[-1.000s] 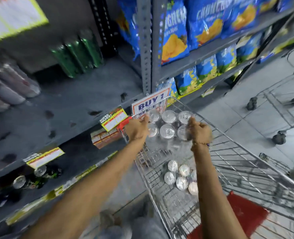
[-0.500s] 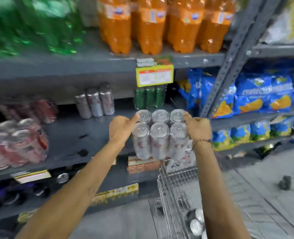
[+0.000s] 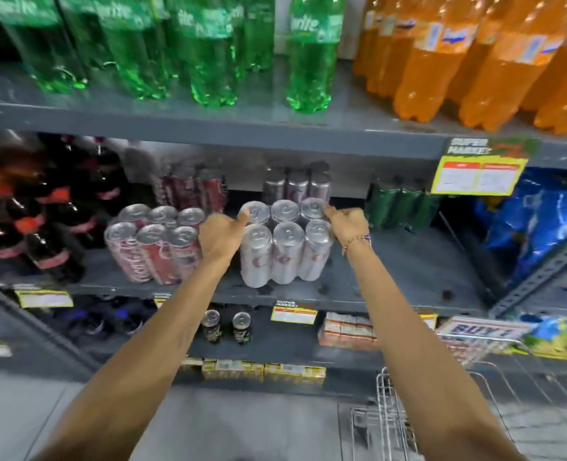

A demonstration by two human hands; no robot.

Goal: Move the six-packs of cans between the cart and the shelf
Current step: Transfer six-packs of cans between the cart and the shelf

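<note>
A silver six-pack of cans [image 3: 285,247] stands upright on the grey middle shelf [image 3: 408,281], near its front edge. My left hand [image 3: 222,237] grips its left side and my right hand [image 3: 347,224] grips its right side. A red six-pack [image 3: 155,244] stands just to the left, touching my left hand. Behind are another silver pack [image 3: 297,184], a red pack [image 3: 192,191] and a green pack [image 3: 398,207]. The wire cart [image 3: 398,424] shows only its front corner at the lower right.
Green bottles [image 3: 202,51] and orange bottles [image 3: 458,58] fill the shelf above. Dark cola bottles [image 3: 42,211] stand at the left. Blue snack bags [image 3: 535,234] lie right of a slanted upright. Loose cans [image 3: 225,326] and small boxes sit on the lower shelf.
Both hands lifted the silver six-pack out of the cart, carried it up and left, and it now rests on the middle shelf beside the red pack. My view swung up to the shelves.
</note>
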